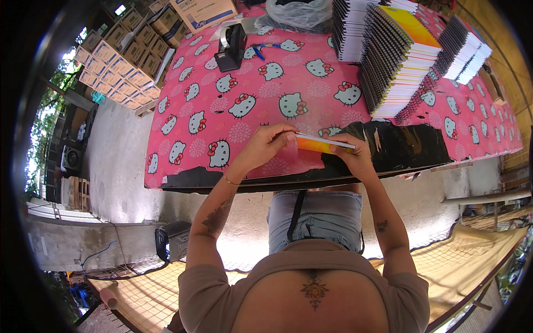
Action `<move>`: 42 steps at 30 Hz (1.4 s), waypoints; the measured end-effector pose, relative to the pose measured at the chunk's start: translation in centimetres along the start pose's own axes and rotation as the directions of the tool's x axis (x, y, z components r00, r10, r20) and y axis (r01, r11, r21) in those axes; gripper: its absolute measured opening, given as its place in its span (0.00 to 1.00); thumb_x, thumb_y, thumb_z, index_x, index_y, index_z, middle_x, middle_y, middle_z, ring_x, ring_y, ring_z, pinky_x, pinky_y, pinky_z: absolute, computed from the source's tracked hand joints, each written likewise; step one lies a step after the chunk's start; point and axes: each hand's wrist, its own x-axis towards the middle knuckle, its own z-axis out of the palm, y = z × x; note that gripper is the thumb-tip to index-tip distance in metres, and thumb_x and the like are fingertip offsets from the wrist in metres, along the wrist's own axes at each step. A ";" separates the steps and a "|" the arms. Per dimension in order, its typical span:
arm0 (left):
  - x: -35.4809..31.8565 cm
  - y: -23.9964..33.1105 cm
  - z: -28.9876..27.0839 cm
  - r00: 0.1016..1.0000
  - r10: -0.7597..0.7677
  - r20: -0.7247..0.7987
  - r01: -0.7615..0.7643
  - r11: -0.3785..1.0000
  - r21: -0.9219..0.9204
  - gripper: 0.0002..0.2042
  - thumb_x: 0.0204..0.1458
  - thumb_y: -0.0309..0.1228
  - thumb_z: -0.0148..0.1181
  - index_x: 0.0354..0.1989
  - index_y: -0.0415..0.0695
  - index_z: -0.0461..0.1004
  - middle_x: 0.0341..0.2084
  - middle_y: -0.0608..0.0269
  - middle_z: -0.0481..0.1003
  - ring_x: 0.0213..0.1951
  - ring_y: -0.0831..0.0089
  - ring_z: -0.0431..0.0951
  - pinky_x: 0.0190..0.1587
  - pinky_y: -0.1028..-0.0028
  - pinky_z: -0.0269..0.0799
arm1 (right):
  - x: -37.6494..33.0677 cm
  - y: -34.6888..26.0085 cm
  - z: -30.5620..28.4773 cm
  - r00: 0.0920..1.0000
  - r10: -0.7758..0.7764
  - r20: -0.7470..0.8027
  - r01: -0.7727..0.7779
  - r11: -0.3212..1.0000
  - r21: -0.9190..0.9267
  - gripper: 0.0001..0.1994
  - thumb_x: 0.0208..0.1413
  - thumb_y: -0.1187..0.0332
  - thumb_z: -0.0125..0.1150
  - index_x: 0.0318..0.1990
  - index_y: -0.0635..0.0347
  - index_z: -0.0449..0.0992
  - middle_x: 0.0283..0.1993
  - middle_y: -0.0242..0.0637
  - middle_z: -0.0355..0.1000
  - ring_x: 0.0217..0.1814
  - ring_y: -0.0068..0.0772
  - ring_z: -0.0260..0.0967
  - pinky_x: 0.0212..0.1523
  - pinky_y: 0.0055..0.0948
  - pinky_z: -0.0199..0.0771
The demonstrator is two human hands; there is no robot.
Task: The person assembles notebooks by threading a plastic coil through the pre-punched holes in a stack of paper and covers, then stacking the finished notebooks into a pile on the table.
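Observation:
A thin notebook with a yellow-orange cover (313, 145) is held tilted over the table's near edge, its white page edge facing up. My right hand (356, 157) grips its right end, thumb on the cover. At the left end, my left hand (273, 143) has its fingers bent and pinched against the notebook's corner. Whether a spiral binds this notebook I cannot tell. To the right, just past my right hand, rises a tall stack of spiral notebooks (397, 72) with a yellow-orange cover on top.
The pink cartoon-print tablecloth (244, 130) is torn along the front, baring a black surface (397, 147). Farther back are a black tape dispenser (231, 49), blue pens (259, 52), a plastic bag (300, 14) and more notebook stacks (464, 49). Stacked cartons (119, 66) stand at left.

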 end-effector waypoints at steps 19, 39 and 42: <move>0.2 1.6 0.3 0.961 0.276 -0.011 -0.251 0.890 0.379 0.13 0.55 0.25 0.65 0.48 0.41 0.76 0.36 0.56 0.74 0.33 0.66 0.78 0.35 0.69 0.73 | 0.1 0.1 0.3 0.999 0.030 -0.019 -0.030 1.000 -0.010 0.10 0.61 0.76 0.62 0.50 0.66 0.78 0.46 0.33 0.78 0.46 0.19 0.71 0.50 0.21 0.70; -2.6 -1.1 6.6 0.846 0.525 -0.091 -0.074 0.285 0.956 0.38 0.62 0.56 0.46 0.69 0.34 0.57 0.70 0.45 0.57 0.73 0.48 0.51 0.69 0.36 0.30 | 0.0 -3.2 2.0 0.983 -0.024 -0.183 0.032 0.999 0.040 0.11 0.61 0.73 0.63 0.50 0.66 0.78 0.44 0.33 0.77 0.46 0.19 0.71 0.48 0.21 0.72; -0.6 2.8 5.2 0.852 0.504 -0.142 -0.003 0.275 0.961 0.38 0.61 0.57 0.45 0.68 0.34 0.58 0.69 0.46 0.58 0.72 0.50 0.53 0.68 0.36 0.32 | -0.1 -3.7 2.4 0.988 0.007 -0.155 0.004 0.998 0.070 0.12 0.61 0.72 0.64 0.50 0.66 0.78 0.43 0.33 0.77 0.45 0.19 0.71 0.48 0.22 0.72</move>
